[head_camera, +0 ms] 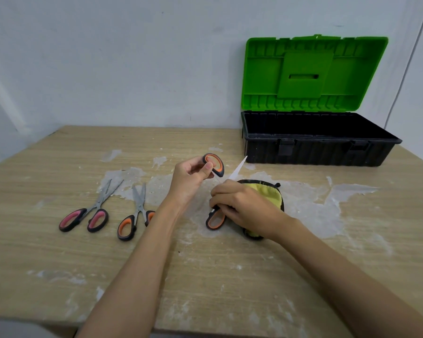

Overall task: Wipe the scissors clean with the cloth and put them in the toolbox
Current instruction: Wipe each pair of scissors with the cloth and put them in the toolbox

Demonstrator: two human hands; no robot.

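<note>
My left hand [189,178] pinches one orange-and-black handle [215,164] of a pair of scissors spread wide. One blade [238,168] points up toward the toolbox. My right hand [242,207] is closed over the scissors' middle, near the other handle [215,219], and rests on the yellow cloth with black trim [271,195]. Whether it also grips the cloth I cannot tell. A pink-handled pair [88,213] and another orange-handled pair [136,215] lie on the table to the left. The black toolbox [315,147] stands at the back right with its green lid [313,71] raised.
The wooden table [59,264] has white scraped patches across its middle. A pale wall rises right behind the table and toolbox. The table's front edge runs along the bottom of the view.
</note>
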